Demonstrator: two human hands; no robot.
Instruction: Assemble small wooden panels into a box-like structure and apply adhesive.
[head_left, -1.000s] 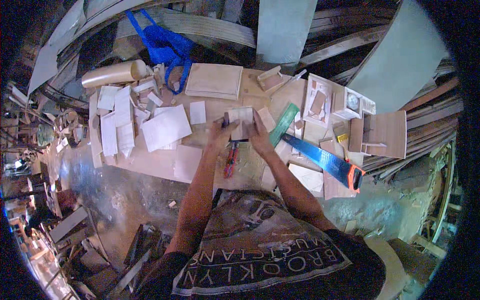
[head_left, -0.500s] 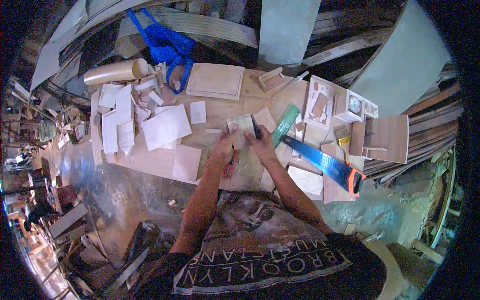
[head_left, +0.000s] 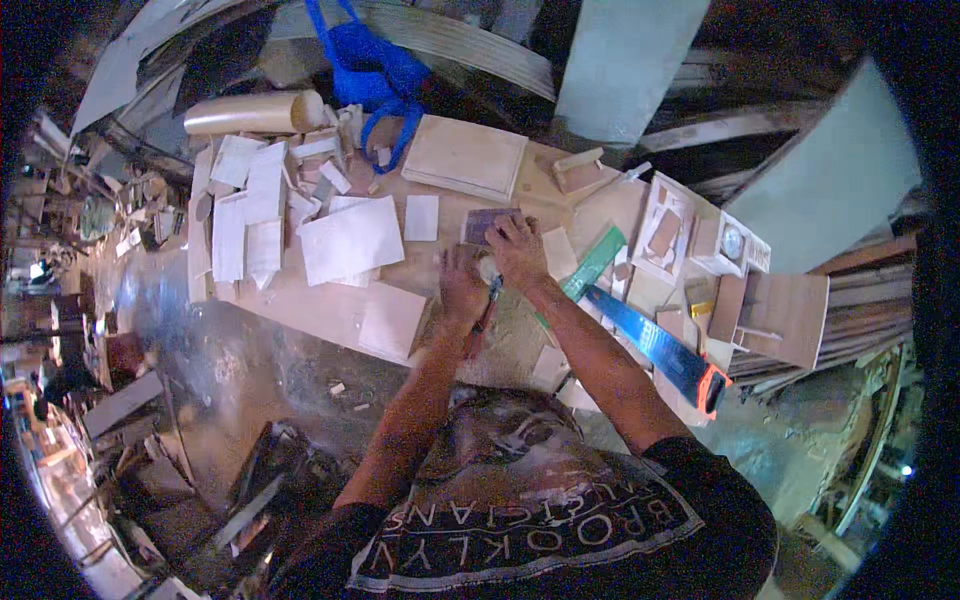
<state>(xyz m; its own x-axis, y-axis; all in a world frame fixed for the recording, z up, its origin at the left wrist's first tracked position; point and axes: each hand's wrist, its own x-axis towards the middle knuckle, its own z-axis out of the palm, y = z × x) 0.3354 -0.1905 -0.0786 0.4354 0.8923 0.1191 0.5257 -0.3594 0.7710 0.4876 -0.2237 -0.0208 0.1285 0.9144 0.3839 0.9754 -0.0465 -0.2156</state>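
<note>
My right hand (head_left: pixel 518 252) is closed, its fingers bent down over the right end of a dark, purplish flat rectangular piece (head_left: pixel 482 224) on the workbench (head_left: pixel 400 300). Just left of it and nearer to me is my left hand (head_left: pixel 461 285), its fingers smeared by motion. A small pale piece (head_left: pixel 488 268) shows between the two hands, mostly hidden. Below them lies a red-handled tool (head_left: pixel 483 322), partly covered by my left wrist. A green strip (head_left: pixel 598 258) slants beside my right forearm, touching or close to a handsaw (head_left: pixel 640 335) with a blue blade and orange-black handle.
Pale wood panels (head_left: pixel 350 240) and offcuts crowd the bench's left side, near a rolled tan sheet (head_left: pixel 255 112). At the back are a blue strapped bag (head_left: pixel 370 75) and a thick board (head_left: pixel 465 157). Small wooden boxes (head_left: pixel 665 230) and an open box (head_left: pixel 785 310) stand at right.
The pale block that both hands held up is now mostly hidden between them. My right hand has come down on the dark piece, and my hands have drawn apart slightly. The view has shifted.
</note>
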